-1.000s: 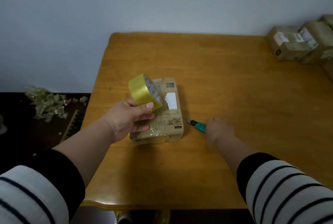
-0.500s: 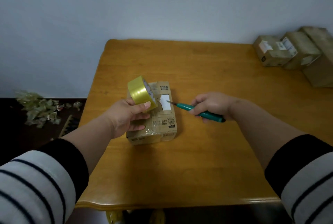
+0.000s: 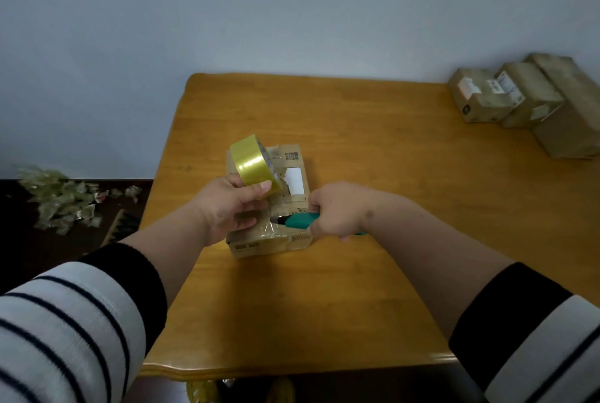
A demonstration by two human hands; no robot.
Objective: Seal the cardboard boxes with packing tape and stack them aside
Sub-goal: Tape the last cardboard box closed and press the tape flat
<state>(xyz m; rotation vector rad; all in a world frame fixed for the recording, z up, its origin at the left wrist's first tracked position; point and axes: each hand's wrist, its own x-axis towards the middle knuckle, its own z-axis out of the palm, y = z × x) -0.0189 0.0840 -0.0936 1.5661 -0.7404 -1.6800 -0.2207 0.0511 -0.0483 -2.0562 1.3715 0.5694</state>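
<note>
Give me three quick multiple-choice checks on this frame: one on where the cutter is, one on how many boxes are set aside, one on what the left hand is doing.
1. Where is the green utility knife?
A. Lying on the floor
B. In the right hand, tip over the near end of the cardboard box
C. On top of the far boxes

2. How many boxes stand at the table's far right corner?
A. One
B. Three
C. Six

3. What is the left hand doing?
A. Holding the yellow tape roll above the box
B. Resting flat on the wooden table
C. Hanging out of view

Answers: 1 B, the right hand's fingers curl round the green handle and the tip points at the clear tape at the box's near edge. 2 B, three brown boxes sit side by side there. 3 A, thumb and fingers grip the roll's rim.
</note>
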